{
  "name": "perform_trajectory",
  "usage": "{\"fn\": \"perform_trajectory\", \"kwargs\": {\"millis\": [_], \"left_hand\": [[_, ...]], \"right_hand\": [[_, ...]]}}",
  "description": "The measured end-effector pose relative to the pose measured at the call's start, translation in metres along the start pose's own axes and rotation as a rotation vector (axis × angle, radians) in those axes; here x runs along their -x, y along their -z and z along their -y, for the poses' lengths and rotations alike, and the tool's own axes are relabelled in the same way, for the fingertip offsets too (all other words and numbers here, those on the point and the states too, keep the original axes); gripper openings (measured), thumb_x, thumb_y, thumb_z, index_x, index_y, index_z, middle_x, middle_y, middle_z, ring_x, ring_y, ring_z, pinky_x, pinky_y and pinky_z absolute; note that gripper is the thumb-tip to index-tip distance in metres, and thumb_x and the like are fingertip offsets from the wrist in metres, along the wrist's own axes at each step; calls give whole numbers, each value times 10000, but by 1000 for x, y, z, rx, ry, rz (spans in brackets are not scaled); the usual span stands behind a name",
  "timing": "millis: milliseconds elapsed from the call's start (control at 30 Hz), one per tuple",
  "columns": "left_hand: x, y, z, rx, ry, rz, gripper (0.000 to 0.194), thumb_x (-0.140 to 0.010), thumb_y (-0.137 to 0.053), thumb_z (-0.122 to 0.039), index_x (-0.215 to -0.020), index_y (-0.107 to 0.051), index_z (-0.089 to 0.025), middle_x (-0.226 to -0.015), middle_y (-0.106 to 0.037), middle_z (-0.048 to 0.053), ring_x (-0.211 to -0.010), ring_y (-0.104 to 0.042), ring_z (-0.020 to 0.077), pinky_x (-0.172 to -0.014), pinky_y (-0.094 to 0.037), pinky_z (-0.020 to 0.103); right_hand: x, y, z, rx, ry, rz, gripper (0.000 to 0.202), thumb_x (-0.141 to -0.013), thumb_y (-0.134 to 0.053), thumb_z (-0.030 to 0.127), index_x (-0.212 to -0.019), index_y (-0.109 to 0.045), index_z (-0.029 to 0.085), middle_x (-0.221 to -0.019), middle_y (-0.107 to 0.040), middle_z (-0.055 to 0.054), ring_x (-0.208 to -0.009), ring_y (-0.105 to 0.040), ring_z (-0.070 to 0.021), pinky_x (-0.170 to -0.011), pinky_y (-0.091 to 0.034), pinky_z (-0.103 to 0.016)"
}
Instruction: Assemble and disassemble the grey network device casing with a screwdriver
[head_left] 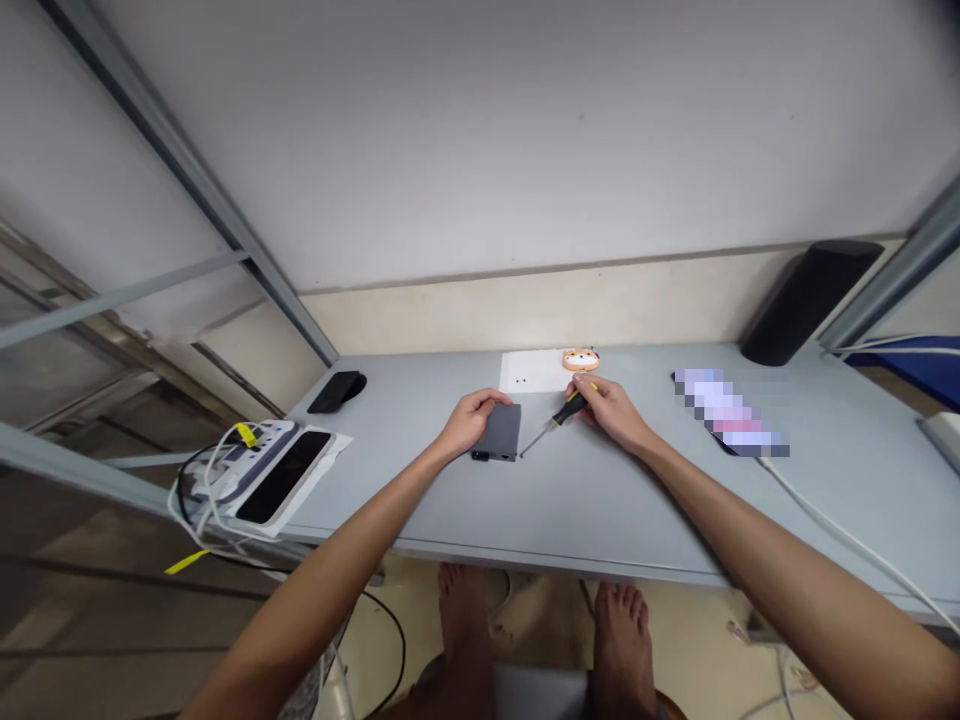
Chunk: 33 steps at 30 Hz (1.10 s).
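Observation:
My left hand (pixel 469 422) grips the left side of a flat dark grey box-shaped device (pixel 500 430) lying on the grey table (pixel 450 510). Ports show along its near edge, and the fingers curl over its far left corner. In my right hand (pixel 606 408) is a screwdriver (pixel 568 408) with a black and yellow handle. Its thin shaft points down and left, the tip near the device's near right corner, by a tiny dark piece that I cannot make out. Behind them lies a sheet of white paper (pixel 532 370) with two small dark bits, perhaps screws, on it.
An orange and white round item (pixel 581 360) sits at the paper's right. On the left are a power strip (pixel 262 455) with cables and a dark-screened phone (pixel 286 477). A blurred-screen phone (pixel 724 410) with a white cable and a black cylinder (pixel 806 300) stand right.

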<state>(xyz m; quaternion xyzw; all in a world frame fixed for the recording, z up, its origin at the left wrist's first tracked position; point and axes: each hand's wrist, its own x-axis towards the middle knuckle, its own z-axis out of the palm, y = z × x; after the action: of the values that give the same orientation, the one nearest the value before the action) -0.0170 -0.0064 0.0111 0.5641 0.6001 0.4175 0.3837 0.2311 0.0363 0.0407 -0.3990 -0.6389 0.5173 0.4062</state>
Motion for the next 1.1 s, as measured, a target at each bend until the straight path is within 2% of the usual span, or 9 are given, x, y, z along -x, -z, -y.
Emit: {"fn": "perform_trajectory", "kwargs": {"millis": [200, 467, 533, 600, 700, 767, 833, 933, 1100], "left_hand": [[0, 1, 0, -18, -5, -1, 258, -959, -544, -305, -966, -783, -207, -736, -648, 4, -448, -435, 101, -451, -376, 223], [0, 0, 2, -85, -67, -19, 272, -939, -547, -295, -978, -798, -197, -856, -731, 41, -566, -556, 146, -531, -456, 253], [1, 0, 0, -106, -103, -28, 254, -924, -564, -282, -975, -798, -199, -888, -744, 53, -648, -611, 176, -629, -529, 299], [2, 0, -2, -123, -158, -37, 205, -895, -612, -261, -971, -794, -205, -979, -762, 72, -829, -679, 221, -820, -579, 365], [8, 1, -6, -141, -252, -26, 165, -851, -715, -241, -993, -798, -230, -1157, -754, 94, -1161, -656, 284, -1116, -493, 455], [12, 1, -7, -186, -321, 13, 172, -855, -770, -270, -1021, -813, -257, -1256, -723, 100, -1290, -589, 307, -1211, -415, 499], [14, 1, -6, -257, -373, 60, 190, -887, -787, -321, -1071, -825, -290, -1334, -683, 100, -1360, -534, 320, -1245, -379, 528], [15, 1, -3, -320, -385, 90, 221, -930, -771, -356, -1142, -825, -323, -1403, -636, 96, -1386, -504, 322, -1246, -384, 543], [10, 0, 2, -303, -365, 66, 122, -939, -767, -314, -1032, -845, -306, -1360, -656, 86, -1348, -525, 303, -1226, -404, 534]], "right_hand": [[-1, 1, -3, -5, -1, 9, 687, -713, -615, 899, -743, -645, 213, -505, -606, 3, -436, -399, -118, -482, -260, -273], [-1, 1, 0, -56, -21, -22, 710, -683, -635, 913, -727, -643, 205, -494, -587, 2, -452, -406, -115, -494, -271, -268], [-1, 1, 0, -65, -20, -36, 723, -662, -641, 923, -720, -646, 202, -495, -593, -3, -454, -411, -114, -498, -282, -269], [-2, 2, 0, -77, -21, -49, 711, -663, -654, 909, -711, -651, 200, -486, -584, -4, -452, -406, -113, -497, -285, -270], [-5, 3, -1, -138, -47, -136, 640, -679, -689, 850, -689, -629, 213, -468, -534, 14, -444, -379, -111, -477, -271, -270], [-8, 4, -1, -197, -67, -217, 588, -685, -706, 807, -689, -606, 227, -465, -501, 27, -444, -364, -115, -465, -260, -271], [-9, 4, -1, -239, -69, -256, 557, -700, -706, 783, -707, -598, 237, -470, -497, 30, -445, -356, -121, -460, -259, -277], [-10, 4, -1, -234, -67, -241, 549, -711, -703, 779, -728, -604, 239, -475, -518, 27, -444, -359, -124, -467, -272, -291], [-9, 3, 0, -198, -75, -231, 600, -646, -718, 817, -733, -607, 234, -514, -580, 14, -440, -375, -116, -471, -282, -302]]}}
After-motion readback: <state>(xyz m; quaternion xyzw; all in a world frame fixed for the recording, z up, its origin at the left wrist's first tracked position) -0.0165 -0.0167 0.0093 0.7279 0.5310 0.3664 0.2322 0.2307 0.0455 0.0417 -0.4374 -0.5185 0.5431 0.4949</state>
